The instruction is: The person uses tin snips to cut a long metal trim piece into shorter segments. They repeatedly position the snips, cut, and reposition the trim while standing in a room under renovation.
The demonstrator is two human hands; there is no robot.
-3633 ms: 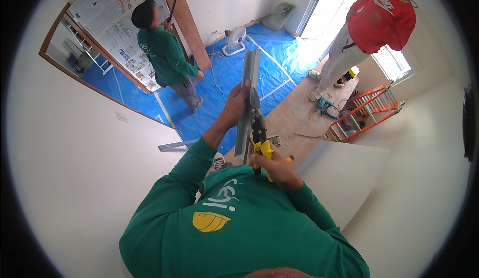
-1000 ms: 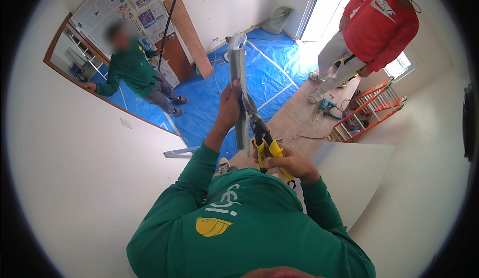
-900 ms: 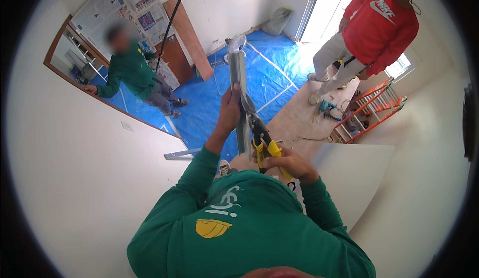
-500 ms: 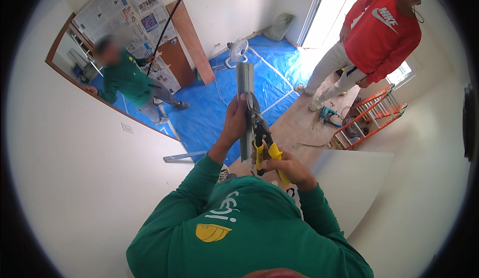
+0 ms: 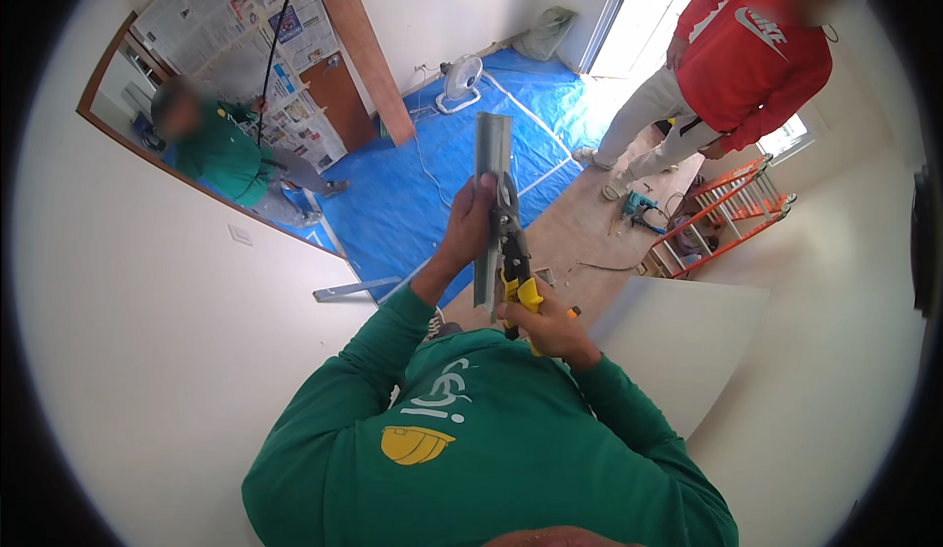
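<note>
Upright in front of my chest is a short grey metal channel (image 5: 491, 144), a length of folded sheet-metal profile. My left hand (image 5: 470, 223) is closed round its left edge at mid-height. My right hand (image 5: 552, 323) grips the yellow handles of a pair of tin snips (image 5: 516, 247), squeezed close together. The snips' metal head lies against the right side of the channel, near my left fingers. Whether the blades are biting into the metal cannot be made out.
Blue sheeting (image 5: 383, 203) covers the floor ahead, with a fan (image 5: 460, 81) on it. At right are an orange stepladder (image 5: 722, 218), a teal power tool (image 5: 640, 203) and a white panel (image 5: 688, 341). A red-topped person (image 5: 756, 56) stands far right; a green-topped person (image 5: 226, 159) is at left holding a dark rod.
The snips' handles have come together in my right hand. The green-topped person has shifted left with the dark rod. My left hand keeps its hold on the channel.
</note>
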